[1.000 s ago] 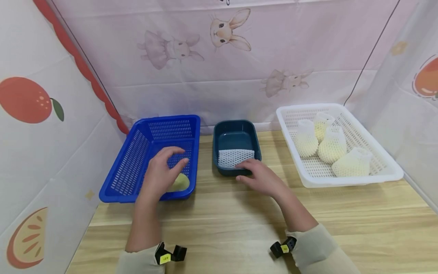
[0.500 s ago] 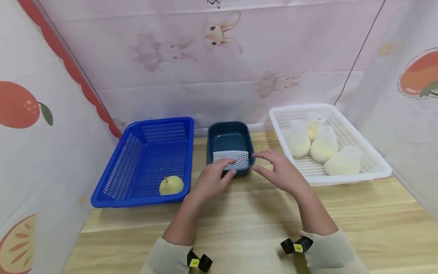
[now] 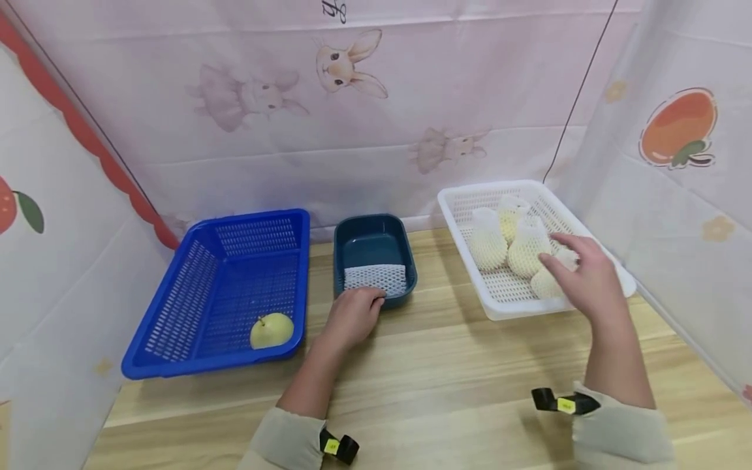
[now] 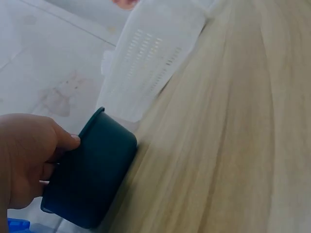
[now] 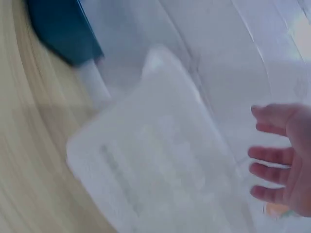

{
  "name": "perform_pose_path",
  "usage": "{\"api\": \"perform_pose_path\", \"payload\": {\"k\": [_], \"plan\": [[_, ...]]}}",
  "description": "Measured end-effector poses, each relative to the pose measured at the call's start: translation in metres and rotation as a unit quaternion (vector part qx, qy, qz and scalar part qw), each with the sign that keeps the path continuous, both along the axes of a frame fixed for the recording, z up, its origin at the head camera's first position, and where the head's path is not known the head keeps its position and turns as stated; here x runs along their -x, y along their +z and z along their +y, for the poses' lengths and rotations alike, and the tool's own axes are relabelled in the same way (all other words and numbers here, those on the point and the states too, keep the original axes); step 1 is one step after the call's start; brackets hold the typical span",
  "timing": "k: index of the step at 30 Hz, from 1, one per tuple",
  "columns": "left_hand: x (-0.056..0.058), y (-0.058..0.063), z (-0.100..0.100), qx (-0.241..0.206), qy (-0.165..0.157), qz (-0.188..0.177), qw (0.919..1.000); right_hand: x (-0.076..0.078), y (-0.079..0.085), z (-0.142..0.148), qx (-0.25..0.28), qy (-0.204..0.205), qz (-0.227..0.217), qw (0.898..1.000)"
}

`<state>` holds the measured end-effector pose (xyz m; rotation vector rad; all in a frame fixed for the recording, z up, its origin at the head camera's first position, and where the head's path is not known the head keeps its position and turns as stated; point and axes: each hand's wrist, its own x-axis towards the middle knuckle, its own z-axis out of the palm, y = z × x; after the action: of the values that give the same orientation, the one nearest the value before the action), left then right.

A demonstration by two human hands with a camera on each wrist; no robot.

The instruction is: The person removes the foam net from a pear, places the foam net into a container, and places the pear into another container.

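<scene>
My left hand (image 3: 354, 317) is at the near rim of a dark green tray (image 3: 376, 246), fingers curled and thumb against the rim. In the left wrist view the thumb of the left hand (image 4: 29, 155) lies at the tray's edge, while the other fingertips are hidden behind the wall. White foam fruit nets (image 3: 376, 279) lie flat inside the tray. On the right, my right hand (image 3: 590, 277) hovers over the white basket (image 3: 499, 310), fingers parted and holding nothing. Beneath it sits a net-wrapped pear (image 3: 546, 284), partly covered by the hand.
A blue basket (image 3: 141, 365) stands on the left with one bare pear (image 3: 272, 330) in its near corner. More net-wrapped pears (image 3: 489, 241) lie in the white basket. A printed cloth (image 3: 376, 130) closes off the back of the wooden table (image 3: 446, 391).
My left hand has come out of the blue basket over to the dark green tray's near rim. My right hand has left the tray and moved right, over the white basket.
</scene>
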<state>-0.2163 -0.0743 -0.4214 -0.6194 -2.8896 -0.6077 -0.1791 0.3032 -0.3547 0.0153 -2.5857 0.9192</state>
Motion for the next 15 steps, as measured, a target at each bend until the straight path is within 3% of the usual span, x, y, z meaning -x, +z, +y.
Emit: {"api": "perform_pose_path", "payload": {"k": [4, 6, 15], "plan": [[-0.003, 0.001, 0.000, -0.004, 0.003, -0.021, 0.9998, 0.005, -0.011, 0.030, -0.003, -0.073, -0.063, 0.995], [-0.003, 0.001, 0.000, -0.008, 0.004, -0.029, 0.9995, 0.010, -0.018, 0.038, -0.002, -0.081, -0.092, 0.992], [-0.001, 0.001, 0.001, -0.023, -0.006, -0.044, 0.9987, 0.017, -0.034, 0.043, -0.017, -0.108, -0.133, 0.985]]}}
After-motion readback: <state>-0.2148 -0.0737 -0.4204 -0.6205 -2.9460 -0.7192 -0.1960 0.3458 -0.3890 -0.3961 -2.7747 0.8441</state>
